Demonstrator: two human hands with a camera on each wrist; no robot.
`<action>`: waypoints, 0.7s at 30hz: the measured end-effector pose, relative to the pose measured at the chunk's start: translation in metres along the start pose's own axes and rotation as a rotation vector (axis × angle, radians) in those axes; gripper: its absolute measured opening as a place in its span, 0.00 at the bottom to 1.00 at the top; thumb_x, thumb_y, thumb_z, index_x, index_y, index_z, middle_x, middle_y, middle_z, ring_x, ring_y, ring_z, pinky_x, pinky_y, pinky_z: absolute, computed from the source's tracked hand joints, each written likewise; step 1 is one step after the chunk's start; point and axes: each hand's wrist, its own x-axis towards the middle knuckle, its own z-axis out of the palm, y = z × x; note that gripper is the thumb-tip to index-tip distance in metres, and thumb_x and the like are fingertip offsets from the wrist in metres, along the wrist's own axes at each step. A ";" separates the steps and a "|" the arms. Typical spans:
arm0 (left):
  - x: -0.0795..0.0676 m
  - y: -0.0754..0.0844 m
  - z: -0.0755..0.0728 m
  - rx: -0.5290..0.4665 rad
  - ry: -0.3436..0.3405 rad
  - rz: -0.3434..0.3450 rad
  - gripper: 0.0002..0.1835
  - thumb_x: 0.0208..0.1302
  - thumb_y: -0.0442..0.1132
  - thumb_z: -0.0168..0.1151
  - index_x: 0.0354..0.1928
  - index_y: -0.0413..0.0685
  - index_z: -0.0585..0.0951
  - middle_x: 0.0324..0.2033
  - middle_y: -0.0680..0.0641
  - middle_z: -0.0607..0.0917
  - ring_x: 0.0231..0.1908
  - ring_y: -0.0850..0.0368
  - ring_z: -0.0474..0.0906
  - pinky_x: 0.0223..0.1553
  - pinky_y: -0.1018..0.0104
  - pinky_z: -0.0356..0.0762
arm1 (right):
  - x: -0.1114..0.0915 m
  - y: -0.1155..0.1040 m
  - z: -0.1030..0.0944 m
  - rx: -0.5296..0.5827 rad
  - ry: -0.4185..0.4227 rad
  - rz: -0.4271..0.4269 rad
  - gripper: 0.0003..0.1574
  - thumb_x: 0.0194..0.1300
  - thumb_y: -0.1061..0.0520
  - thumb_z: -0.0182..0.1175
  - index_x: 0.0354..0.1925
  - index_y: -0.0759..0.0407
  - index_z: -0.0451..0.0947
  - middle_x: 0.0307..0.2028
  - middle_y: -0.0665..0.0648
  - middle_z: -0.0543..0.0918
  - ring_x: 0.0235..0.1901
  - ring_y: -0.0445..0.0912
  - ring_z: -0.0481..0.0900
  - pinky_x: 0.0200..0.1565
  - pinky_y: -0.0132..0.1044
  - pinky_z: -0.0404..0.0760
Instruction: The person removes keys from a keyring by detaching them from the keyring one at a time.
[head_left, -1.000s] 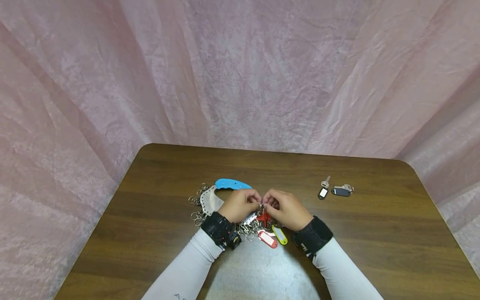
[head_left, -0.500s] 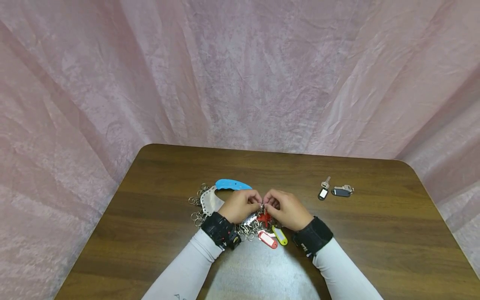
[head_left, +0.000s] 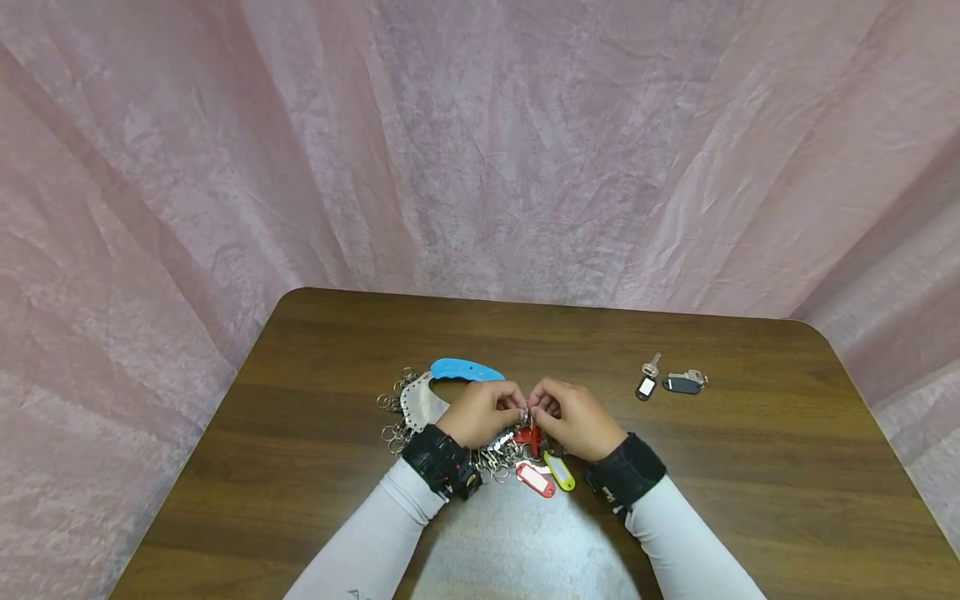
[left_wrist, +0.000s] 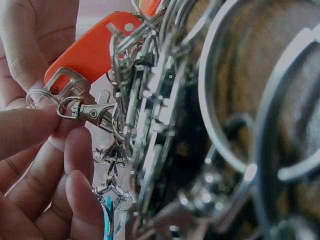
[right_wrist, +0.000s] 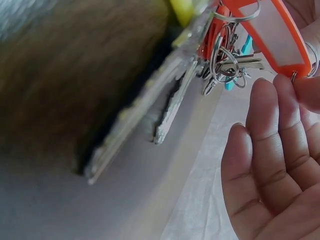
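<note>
In the head view, my left hand [head_left: 480, 414] and right hand [head_left: 581, 421] meet over a key holder with a pale perforated body [head_left: 422, 404] and a blue handle [head_left: 467, 367]. Thumb and fingers of the left hand pinch the end of a metal snap hook [left_wrist: 95, 112], one of several along the holder's edge. The right hand's thumb and fingertip pinch a small metal ring at the end of an orange-red key tag [right_wrist: 272, 35], which has a white label. Whether that ring and the hook are joined is hidden by the fingertips.
Near the holder's front edge lie another red tag [head_left: 536, 480] and a yellow tag [head_left: 559, 471]. Apart on the right are a key with a black tag [head_left: 646, 387] and a second dark tag [head_left: 681, 384] with a key. The wooden table [head_left: 780, 467] ends at a pink curtain [head_left: 480, 150].
Both hands stay nearly in place, the right one shifting slightly to the right. Below the fingertips, the red tag has turned to hang more upright.
</note>
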 end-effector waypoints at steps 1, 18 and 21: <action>0.000 0.000 0.000 -0.001 0.000 0.003 0.02 0.60 0.37 0.63 0.32 0.53 0.80 0.25 0.60 0.80 0.28 0.67 0.75 0.32 0.69 0.73 | 0.000 0.000 0.000 0.000 0.000 0.001 0.06 0.60 0.63 0.60 0.35 0.53 0.75 0.26 0.45 0.77 0.26 0.38 0.76 0.27 0.32 0.77; 0.001 -0.002 0.002 -0.033 0.012 -0.049 0.05 0.60 0.36 0.61 0.33 0.56 0.78 0.26 0.59 0.80 0.30 0.66 0.76 0.33 0.69 0.74 | 0.000 -0.002 0.000 -0.015 0.019 -0.015 0.06 0.60 0.63 0.61 0.34 0.53 0.75 0.26 0.45 0.77 0.25 0.37 0.75 0.27 0.31 0.77; 0.001 -0.002 0.001 -0.042 0.009 -0.051 0.04 0.61 0.36 0.60 0.34 0.56 0.78 0.26 0.58 0.80 0.30 0.66 0.75 0.34 0.69 0.74 | 0.000 -0.002 0.000 -0.025 0.015 -0.019 0.06 0.60 0.63 0.60 0.35 0.52 0.75 0.26 0.45 0.77 0.25 0.37 0.75 0.27 0.31 0.77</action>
